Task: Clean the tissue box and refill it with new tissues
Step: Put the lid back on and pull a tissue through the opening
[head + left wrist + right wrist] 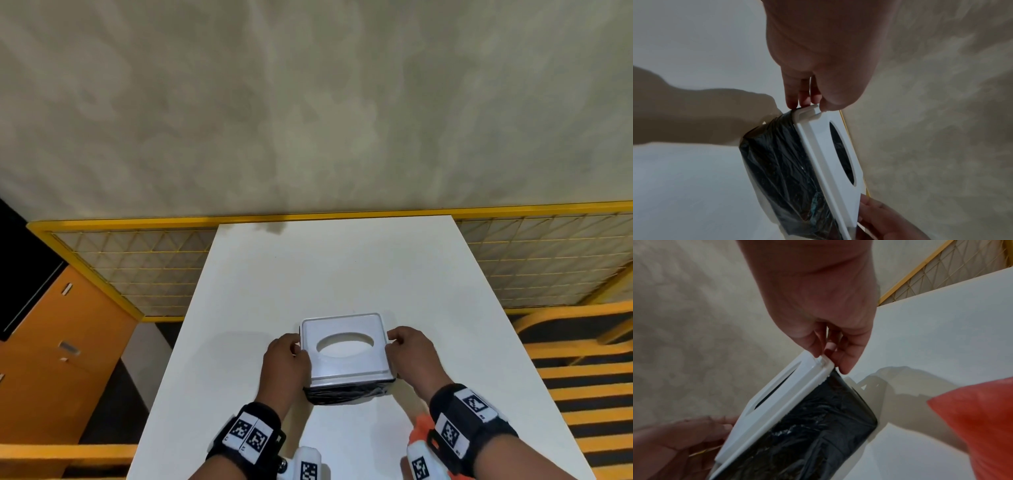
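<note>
Head view: nearest the camera are 2 wrist bands with black-and-white markers, and beyond them the left hand (pixel 287 356) and right hand (pixel 409 349) pinch opposite side edges of the white lid (pixel 346 346) of the tissue box (pixel 346 394). The box stands upright on the white table (pixel 342 274), near its front edge, oval opening facing up; the even 2-sided hold probably serves to lift the lid straight off.

Left wrist view: fingertips (pixel 795 104) and thumb clamp the lid's rim, above a dark, film-wrapped body.

Right wrist view: thumb and fingers (pixel 842 363) nip the opposite rim. The body looks roughly square, with no clear long axis.
</note>
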